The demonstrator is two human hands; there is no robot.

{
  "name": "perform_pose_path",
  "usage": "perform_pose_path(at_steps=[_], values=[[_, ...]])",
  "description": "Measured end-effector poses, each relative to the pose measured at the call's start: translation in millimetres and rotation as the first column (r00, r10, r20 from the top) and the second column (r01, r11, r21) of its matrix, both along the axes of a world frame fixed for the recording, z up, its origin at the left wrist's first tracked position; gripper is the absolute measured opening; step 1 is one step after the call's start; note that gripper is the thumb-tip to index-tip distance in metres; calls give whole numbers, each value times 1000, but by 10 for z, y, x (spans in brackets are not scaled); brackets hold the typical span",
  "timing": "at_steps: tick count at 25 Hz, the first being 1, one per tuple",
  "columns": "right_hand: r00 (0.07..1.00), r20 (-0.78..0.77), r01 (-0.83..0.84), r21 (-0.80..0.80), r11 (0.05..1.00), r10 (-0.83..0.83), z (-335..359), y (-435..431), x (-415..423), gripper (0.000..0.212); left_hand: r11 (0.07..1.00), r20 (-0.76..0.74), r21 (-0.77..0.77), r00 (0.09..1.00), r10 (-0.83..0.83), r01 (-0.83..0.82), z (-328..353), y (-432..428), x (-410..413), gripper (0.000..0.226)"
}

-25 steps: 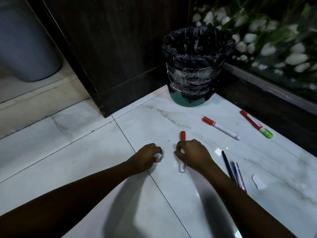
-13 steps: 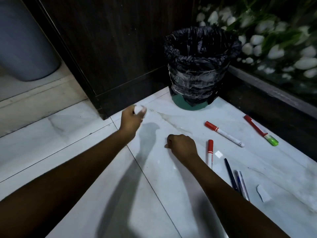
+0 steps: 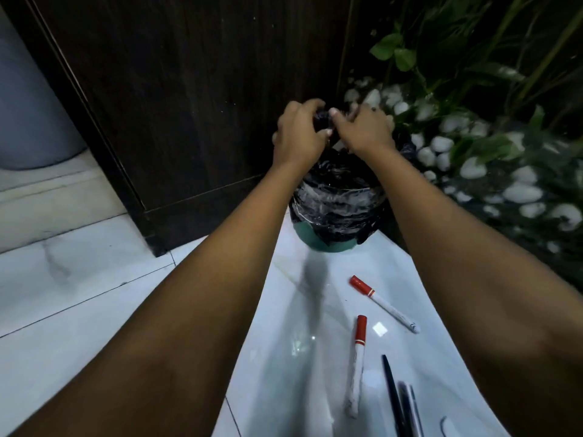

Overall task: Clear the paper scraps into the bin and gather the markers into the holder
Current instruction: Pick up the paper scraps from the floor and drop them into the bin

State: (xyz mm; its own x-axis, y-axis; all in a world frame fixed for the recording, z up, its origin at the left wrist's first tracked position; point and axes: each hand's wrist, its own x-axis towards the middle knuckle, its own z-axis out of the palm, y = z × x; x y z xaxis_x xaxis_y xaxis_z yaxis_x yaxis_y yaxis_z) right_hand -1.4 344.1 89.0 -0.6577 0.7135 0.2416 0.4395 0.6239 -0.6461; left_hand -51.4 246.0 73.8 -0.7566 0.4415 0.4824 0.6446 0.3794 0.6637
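The bin [image 3: 337, 212], lined with a black bag over a green base, stands in the corner on the white floor. My left hand [image 3: 299, 134] and my right hand [image 3: 362, 130] are held close together just over its mouth, fingers curled toward each other; no scrap shows in them. Two red-capped white markers [image 3: 383, 304] [image 3: 356, 364] lie on the floor between my forearms. Dark pens [image 3: 394, 395] lie next to them. A small white paper scrap [image 3: 380, 328] rests between the markers. No holder is in view.
A dark wooden panel [image 3: 189, 121] rises behind the bin. To the right is a planter bed [image 3: 473, 168] with white pebbles and green leaves. A grey round container [image 3: 31, 105] stands at the far left on a raised step.
Both hands rose from the floor to the bin's mouth and came together. The white scrap in my left hand no longer shows. A red marker was left on the floor.
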Motion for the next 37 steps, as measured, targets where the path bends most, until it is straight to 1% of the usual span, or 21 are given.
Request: perform_pose_path(at_steps=[2, 4, 5, 6, 7, 8, 9, 11, 13, 17, 19, 21, 23, 25, 26, 28, 30, 32, 34, 35, 37], values=[[993, -107, -55, 26, 998, 58, 56, -15, 77, 30, 981, -42, 188, 998, 54, -45, -31, -161, 40, 27], [929, -332, -78, 253, 964, 162, -11, -260, 360, 13, 934, -71, 356, 996, 49, -21, -153, -427, 187, 18], [872, -435, -72, 344, 936, 226, -165, -438, 558, 8, 939, -101, 342, 995, -2, 37, -310, -591, 284, 16], [832, -483, -91, 366, 926, 273, -442, -607, 745, 4, 961, -122, 248, 988, -91, 119, -528, -791, 375, 17], [848, -449, -137, 331, 934, 283, -756, -808, 959, 3, 971, -97, 96, 973, -210, 219, -787, -1035, 458, 20], [896, -333, -224, 234, 946, 294, -1088, -981, 1142, 2, 943, -4, -73, 945, -327, 326, -1058, -1312, 541, 26], [934, -164, -312, 50, 949, 316, -1378, -1121, 1271, 10, 875, 133, -218, 901, -412, 432, -1315, -1581, 614, 33], [908, 151, -349, -240, 906, 390, -1880, -1271, 1386, 30, 712, 351, -362, 796, -494, 602, -1730, -1974, 701, 46], [926, 182, -268, -299, 916, 330, -2083, -1340, 1363, 37, 655, 429, -370, 746, -509, 659, -1946, -2115, 750, 43], [988, 95, -80, -334, 939, 118, -2104, -1466, 1230, 4, 671, 423, -403, 777, -467, 623, -1956, -2092, 794, 21], [987, 126, -54, -317, 947, 99, -2134, -1508, 1219, 10, 659, 407, -441, 790, -458, 609, -1966, -2117, 825, 20], [934, 296, -117, -273, 955, 199, -2073, -1487, 1241, 7, 694, 434, -394, 788, -437, 603, -1873, -2117, 850, 21], [859, 377, -192, -392, 900, 347, -1851, -1355, 1328, 7, 787, 559, -200, 728, -398, 584, -1544, -1989, 809, 20], [928, 110, -230, -585, 778, 357, -1367, -1156, 1422, 29, 880, 559, 21, 724, -404, 475, -1013, -1667, 639, 25], [958, -91, -273, -590, 760, 273, -1104, -1036, 1425, 33, 904, 508, 119, 757, -411, 410, -707, -1456, 539, 26], [907, -400, -329, -484, 811, 129, -562, -785, 1320, 34, 909, 384, 294, 835, -394, 294, -140, -1030, 386, 23], [858, -509, -235, -262, 936, 73, -152, -577, 1080, 26, 901, 274, 348, 891, -362, 259, 191, -603, 295, 15], [918, -372, -142, 16, 990, 138, 1, -350, 857, 9, 969, 196, 124, 952, -234, 213, 158, -216, 212, 10], [970, -181, -99, 321, 942, 163, -85, -189, 921, 23, 994, 81, -74, 994, -79, 85, -8, -75, 266, 28], [960, -217, -78, 398, 914, 176, -205, -157, 1055, 25, 994, 2, -87, 998, -66, 66, -111, -120, 356, 29], [932, -319, -34, 399, 916, 174, -578, -205, 1469, 20, 990, -234, -88, 964, -126, 108, -359, -356, 604, 28]])
